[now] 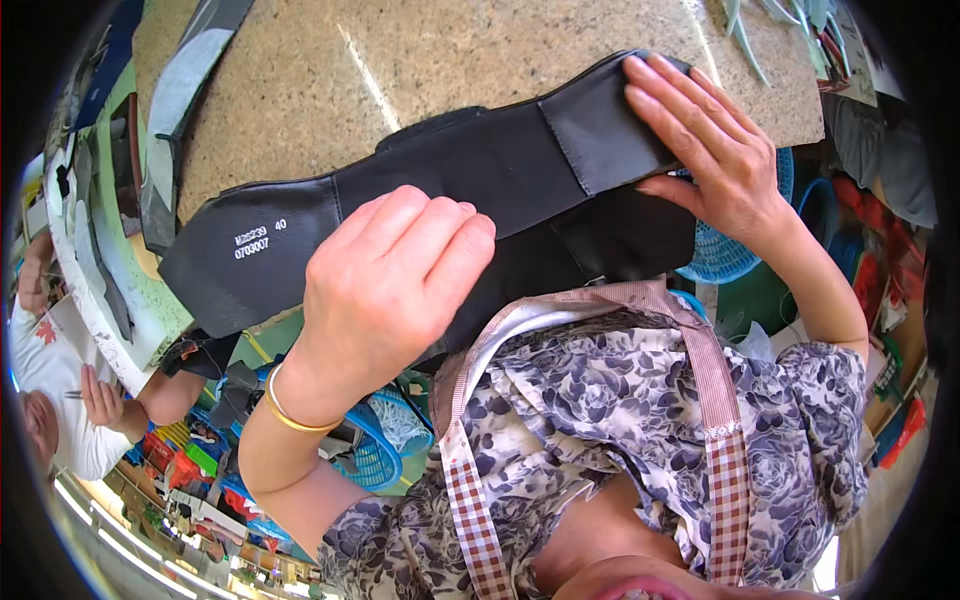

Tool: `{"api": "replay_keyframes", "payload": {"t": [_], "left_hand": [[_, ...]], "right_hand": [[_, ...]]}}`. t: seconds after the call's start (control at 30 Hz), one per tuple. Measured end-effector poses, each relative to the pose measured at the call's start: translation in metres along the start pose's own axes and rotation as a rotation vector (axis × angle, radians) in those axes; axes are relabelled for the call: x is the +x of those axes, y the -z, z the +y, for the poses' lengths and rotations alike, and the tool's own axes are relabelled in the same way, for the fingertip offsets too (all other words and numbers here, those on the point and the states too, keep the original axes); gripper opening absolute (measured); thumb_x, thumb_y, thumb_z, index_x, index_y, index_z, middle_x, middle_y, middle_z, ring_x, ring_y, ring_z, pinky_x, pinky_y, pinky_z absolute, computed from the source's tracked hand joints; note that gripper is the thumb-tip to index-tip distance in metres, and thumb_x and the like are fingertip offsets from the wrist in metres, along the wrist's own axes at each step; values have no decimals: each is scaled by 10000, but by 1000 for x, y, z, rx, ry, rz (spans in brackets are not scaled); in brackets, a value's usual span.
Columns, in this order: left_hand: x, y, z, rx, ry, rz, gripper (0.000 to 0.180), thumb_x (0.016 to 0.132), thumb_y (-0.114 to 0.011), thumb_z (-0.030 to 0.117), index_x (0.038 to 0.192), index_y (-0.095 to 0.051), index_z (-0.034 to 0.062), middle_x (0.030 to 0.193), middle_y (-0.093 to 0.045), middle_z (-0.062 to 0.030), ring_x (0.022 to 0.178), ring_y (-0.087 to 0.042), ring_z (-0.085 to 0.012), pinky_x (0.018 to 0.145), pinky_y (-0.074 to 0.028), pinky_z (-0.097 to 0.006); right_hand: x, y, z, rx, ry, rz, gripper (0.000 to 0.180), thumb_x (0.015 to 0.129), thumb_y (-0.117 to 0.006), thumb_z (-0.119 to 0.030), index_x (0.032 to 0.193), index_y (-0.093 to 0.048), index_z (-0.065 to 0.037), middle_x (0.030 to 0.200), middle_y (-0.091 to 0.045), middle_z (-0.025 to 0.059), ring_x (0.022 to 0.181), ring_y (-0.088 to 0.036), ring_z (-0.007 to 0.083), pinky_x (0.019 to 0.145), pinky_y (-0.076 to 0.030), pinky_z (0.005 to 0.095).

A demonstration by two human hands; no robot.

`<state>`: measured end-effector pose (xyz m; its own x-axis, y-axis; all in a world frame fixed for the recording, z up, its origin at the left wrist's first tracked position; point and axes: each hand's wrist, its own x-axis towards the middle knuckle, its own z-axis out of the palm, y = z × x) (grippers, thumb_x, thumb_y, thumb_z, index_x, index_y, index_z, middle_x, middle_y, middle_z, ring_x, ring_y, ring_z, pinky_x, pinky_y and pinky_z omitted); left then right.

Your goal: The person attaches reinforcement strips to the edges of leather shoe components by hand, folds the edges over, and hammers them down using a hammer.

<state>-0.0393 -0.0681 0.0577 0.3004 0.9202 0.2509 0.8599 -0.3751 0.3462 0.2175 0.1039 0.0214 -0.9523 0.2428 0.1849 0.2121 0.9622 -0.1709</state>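
A long black shoe-upper piece [460, 175] of leather and cloth lies across the speckled tabletop [280, 70], with white print near its left end. My left hand [385, 275] is closed over the near side of its left half, fingers curled under. What they pinch, if anything, is hidden beneath the knuckles. At the far right end, my right hand [710, 145] lies with outstretched fingers on the smooth leather panel [605, 140]; its thumb is by the near edge. A second black layer [625, 240] hangs below, toward my apron [590, 297].
Grey and pale cut strips [185, 85] lie at the table's left. Blue plastic baskets stand below, one right [725, 255] and one left [375, 455]. A co-worker's hand [100, 400] with a thin tool shows at far left. Pale strips [745, 45] hang at the upper right.
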Motion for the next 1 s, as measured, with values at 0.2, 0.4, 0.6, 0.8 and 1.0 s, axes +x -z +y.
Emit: {"api": "replay_keyframes", "payload": {"t": [0.2, 0.4, 0.6, 0.8, 1.0], "left_hand": [[-28, -7, 31, 20, -16, -20, 208, 700, -653, 82, 894, -648, 8, 791, -605, -51, 713, -583, -226, 619, -499, -339], [-77, 10, 31, -789, 365, -303, 165, 875, -637, 58, 1024, -700, 24, 1007, -703, -112, 915, -675, -258, 816, -546, -338], [4, 65, -162, 165, 536, 399, 351, 999, -524, 268, 1146, -652, -24, 1071, -684, -176, 900, -667, -243, 828, -489, -306], [16, 34, -222, 145, 695, 295, 340, 846, -737, 309, 975, -695, -3, 879, -646, -172, 828, -622, -321, 728, -485, -405], [7, 114, -99, -638, 600, -102, 212, 850, -730, 122, 983, -671, -33, 821, -569, -27, 732, -517, -80, 641, -415, -251]], "right_hand": [[11, 5, -28, 193, 164, 18, 612, 745, -734, -267, 1304, -583, -69, 1363, -569, 146, 1287, -534, 277, 1064, -435, 409], [10, 4, -61, 588, 395, -418, 284, 826, -679, -205, 1042, -678, -21, 1078, -697, 144, 960, -704, 262, 753, -597, 335], [113, 19, -38, 433, 188, 184, 250, 844, -675, -130, 1072, -663, -28, 1052, -701, 141, 909, -693, 304, 757, -576, 394], [178, -5, 18, -30, -40, 297, 334, 893, -629, -164, 1192, -596, -20, 1290, -593, 176, 1150, -598, 331, 937, -506, 416], [186, 17, -5, 396, -13, 177, 561, 908, -653, -235, 1402, -462, -49, 1321, -579, 188, 1194, -578, 339, 985, -478, 407]]}}
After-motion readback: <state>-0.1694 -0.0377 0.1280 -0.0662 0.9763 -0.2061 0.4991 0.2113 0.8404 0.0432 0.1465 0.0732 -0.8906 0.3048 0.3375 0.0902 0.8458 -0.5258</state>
